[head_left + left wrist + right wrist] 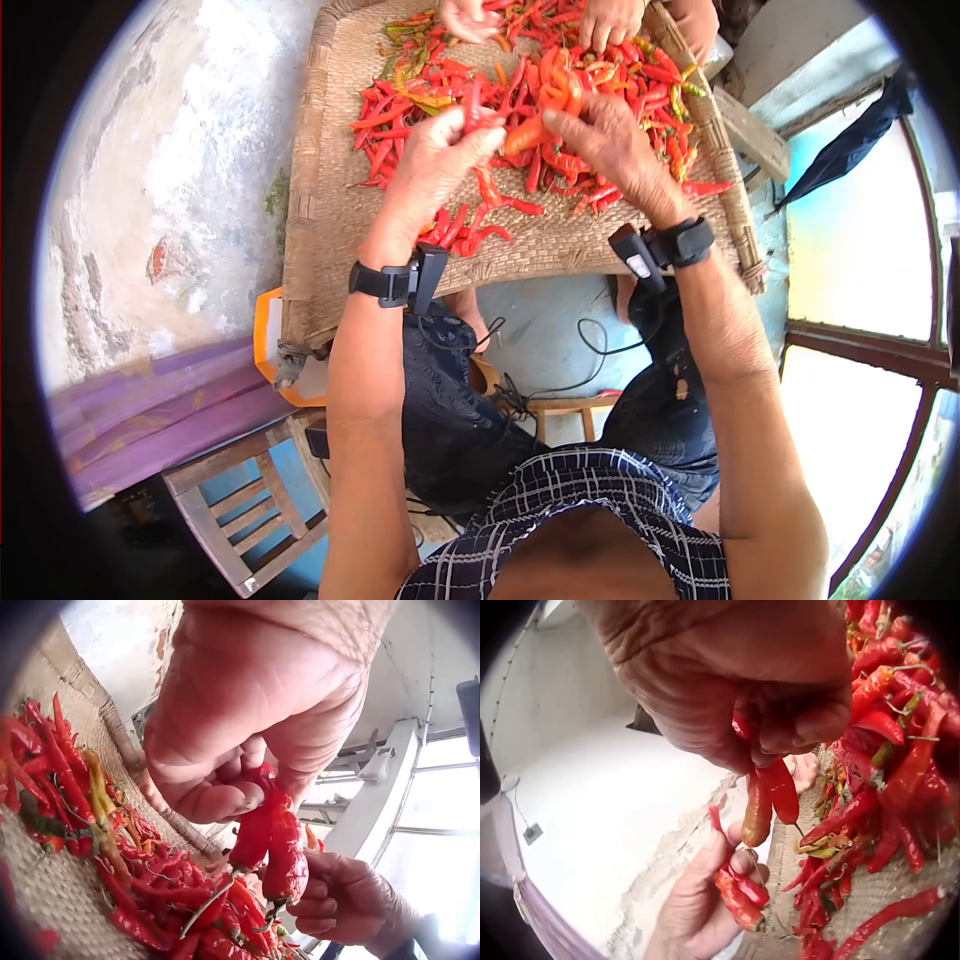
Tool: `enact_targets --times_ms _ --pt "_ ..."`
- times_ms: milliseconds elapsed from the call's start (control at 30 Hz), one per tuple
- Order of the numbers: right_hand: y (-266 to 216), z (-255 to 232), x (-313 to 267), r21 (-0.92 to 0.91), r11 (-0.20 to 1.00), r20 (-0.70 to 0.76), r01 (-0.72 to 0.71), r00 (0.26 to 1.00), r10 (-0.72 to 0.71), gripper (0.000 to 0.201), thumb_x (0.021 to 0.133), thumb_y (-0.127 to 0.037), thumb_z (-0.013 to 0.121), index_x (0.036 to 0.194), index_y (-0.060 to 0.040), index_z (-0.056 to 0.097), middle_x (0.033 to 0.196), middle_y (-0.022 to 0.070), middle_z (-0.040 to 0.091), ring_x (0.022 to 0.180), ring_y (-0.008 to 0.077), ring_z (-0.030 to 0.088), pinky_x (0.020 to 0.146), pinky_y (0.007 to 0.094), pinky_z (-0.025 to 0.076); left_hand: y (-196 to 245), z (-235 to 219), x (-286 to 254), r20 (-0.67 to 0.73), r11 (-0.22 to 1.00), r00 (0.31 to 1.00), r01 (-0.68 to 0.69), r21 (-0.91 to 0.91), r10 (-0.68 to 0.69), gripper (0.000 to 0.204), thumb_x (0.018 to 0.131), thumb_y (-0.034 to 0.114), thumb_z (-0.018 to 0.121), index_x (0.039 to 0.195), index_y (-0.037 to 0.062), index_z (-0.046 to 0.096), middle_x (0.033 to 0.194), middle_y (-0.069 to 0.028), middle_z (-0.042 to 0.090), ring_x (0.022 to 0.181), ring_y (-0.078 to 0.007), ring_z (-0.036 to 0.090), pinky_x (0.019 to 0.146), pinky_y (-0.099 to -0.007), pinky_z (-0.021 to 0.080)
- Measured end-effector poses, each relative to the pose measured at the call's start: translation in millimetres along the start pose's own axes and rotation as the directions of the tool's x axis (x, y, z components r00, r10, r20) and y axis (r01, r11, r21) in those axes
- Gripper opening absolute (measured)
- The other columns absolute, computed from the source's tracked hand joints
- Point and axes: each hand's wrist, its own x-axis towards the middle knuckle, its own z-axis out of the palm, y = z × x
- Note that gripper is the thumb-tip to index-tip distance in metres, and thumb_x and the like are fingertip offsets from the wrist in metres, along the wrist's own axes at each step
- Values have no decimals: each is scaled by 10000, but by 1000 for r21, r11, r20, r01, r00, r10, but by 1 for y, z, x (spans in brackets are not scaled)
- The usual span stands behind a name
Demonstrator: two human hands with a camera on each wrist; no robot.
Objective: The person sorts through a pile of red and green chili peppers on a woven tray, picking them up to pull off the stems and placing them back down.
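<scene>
My left hand (pixel 436 160) pinches red peppers; in the left wrist view two red peppers (pixel 286 847) hang from its fingers, stems downward. My right hand (pixel 618 150) grips several peppers, among them an orange-red one (pixel 528 136) in the head view. The right wrist view shows an orange-brown pepper (pixel 757 814) and a red pepper (pixel 782 792) hanging below the right fingers, with the left hand (pixel 697 900) just beyond. Both hands are above a heap of red peppers (pixel 535 170) on a woven tray (pixel 330 190).
Another person's hands (pixel 612 20) reach into the heap at the tray's far side. A small group of peppers (pixel 462 232) lies near the tray's front edge. Below are a wooden stool (pixel 560 405), black cables and a wooden chair (pixel 250 510). A wall (pixel 180 180) stands left, windows right.
</scene>
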Motion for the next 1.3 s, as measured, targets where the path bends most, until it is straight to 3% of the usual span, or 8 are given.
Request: enact_targets --times_ms 100,200,367,467,567,833,1233,1300 --pt "16 14 -4 -209 957 0 203 978 -207 240 843 -248 627 919 -22 656 640 144 608 589 199 613 551 371 467 -12 11 4 92 982 991 -114 150 101 255 805 204 665 937 -11 628 774 -32 632 673 -125 550 636 -281 452" --pt "-10 15 -13 -44 994 105 -95 989 99 223 839 -226 639 845 -3 647 573 84 576 563 165 574 528 354 446 -8 14 3 42 818 989 -139 559 140 345 731 281 684 750 -32 538 656 -216 543 603 -354 512 588 -395 435" --pt "-8 -9 -3 36 977 63 -209 976 206 234 863 -234 633 808 -7 639 630 28 566 561 95 494 490 260 394 -1 2 1 -105 826 982 -72 558 157 320 758 265 666 831 -37 588 671 -155 564 644 -195 566 610 -346 430" --pt "-4 -35 0 176 947 -161 -269 941 298 392 853 -244 636 1104 46 554 660 35 578 583 110 531 493 269 420 -12 -8 6 -146 883 974 -86 461 172 288 761 266 640 848 -8 628 702 -103 616 652 -151 578 632 -314 452" --pt "8 -44 -7 61 979 -463 -193 864 199 482 855 -256 631 1210 33 478 693 65 585 610 130 555 517 287 453 -5 2 2 -180 900 967 -91 426 183 360 726 321 652 768 -31 595 697 -203 606 665 -309 616 614 -384 458" --pt "-15 13 -41 468 866 40 -178 983 180 315 957 -304 495 903 -9 592 696 21 615 560 65 538 461 196 418 14 43 -3 8 858 992 -112 501 125 335 710 292 649 816 -24 621 649 -181 602 602 -267 614 570 -372 455" --pt "-3 -3 -23 464 867 0 -182 979 205 167 926 -178 547 895 -20 591 711 22 606 581 77 550 487 207 452 1 35 -5 -114 924 983 -90 371 142 270 807 242 622 934 4 624 778 -124 640 695 -207 601 642 -338 453" --pt "11 -4 -13 598 798 -193 -73 954 231 168 923 -179 549 951 -20 595 757 39 611 608 90 556 513 229 469 3 25 -5 -102 922 994 -1 388 44 248 823 222 613 945 7 610 819 -106 630 728 -185 583 680 -323 453"
